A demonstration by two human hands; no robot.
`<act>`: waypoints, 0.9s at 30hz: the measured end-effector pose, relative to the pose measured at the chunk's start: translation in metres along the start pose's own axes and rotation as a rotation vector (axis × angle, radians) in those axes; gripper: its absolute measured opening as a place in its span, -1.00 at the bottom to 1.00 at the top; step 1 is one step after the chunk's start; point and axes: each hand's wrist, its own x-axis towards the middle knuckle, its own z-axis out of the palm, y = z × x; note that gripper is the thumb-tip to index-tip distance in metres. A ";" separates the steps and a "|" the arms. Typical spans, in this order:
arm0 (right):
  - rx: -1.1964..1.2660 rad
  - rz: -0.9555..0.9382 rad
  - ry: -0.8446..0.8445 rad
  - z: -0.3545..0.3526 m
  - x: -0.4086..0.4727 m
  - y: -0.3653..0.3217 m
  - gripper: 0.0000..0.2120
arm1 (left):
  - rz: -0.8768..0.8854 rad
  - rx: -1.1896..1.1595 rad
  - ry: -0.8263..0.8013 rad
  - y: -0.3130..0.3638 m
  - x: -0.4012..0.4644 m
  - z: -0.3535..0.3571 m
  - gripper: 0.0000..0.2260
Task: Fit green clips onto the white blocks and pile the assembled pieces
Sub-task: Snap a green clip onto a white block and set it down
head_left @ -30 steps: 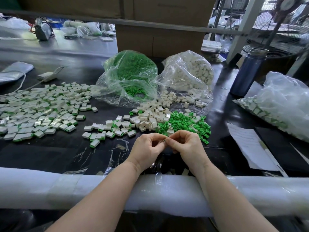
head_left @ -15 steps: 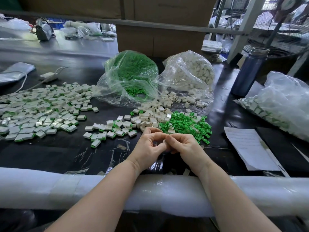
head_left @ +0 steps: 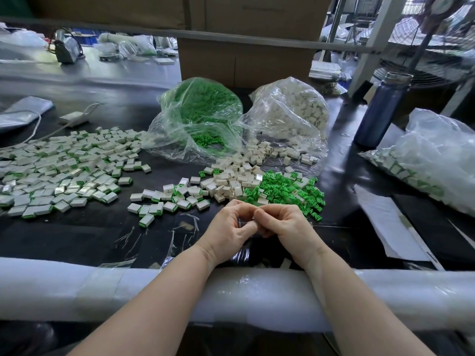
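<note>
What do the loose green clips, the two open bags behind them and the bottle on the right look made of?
Green clips: likely moulded plastic, uniform colour, dull sheen. Green-clip bag and white-block bag: thin clear plastic film, creased and glinting. Bottle: probably coated metal; matte blue body, shiny silvery neck.

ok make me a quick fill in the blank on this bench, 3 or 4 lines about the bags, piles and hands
1. The loose green clips lie just beyond the ____ hand.
2. The big spread of assembled pieces lies on the person's ____ side.
3. The bag of green clips sits to the ____ of the bag of white blocks.
4. The blue bottle stands ____ on the table.

Missing words: right; left; left; upright
</note>
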 end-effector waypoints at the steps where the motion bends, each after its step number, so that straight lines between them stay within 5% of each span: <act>1: 0.008 0.000 0.007 0.000 -0.001 -0.001 -0.85 | 0.003 0.006 -0.007 -0.001 0.000 0.000 -0.85; 13: -0.031 0.017 0.075 0.001 -0.002 -0.002 -0.85 | 0.034 0.132 -0.057 -0.004 0.000 -0.001 -0.84; 22: 0.013 -0.026 0.192 0.003 0.000 0.000 -0.96 | 0.038 0.074 0.075 -0.008 0.004 -0.001 -0.92; 27: -0.105 -0.083 0.227 0.002 -0.001 -0.001 -0.84 | 0.027 0.107 0.096 -0.010 0.006 0.000 -0.86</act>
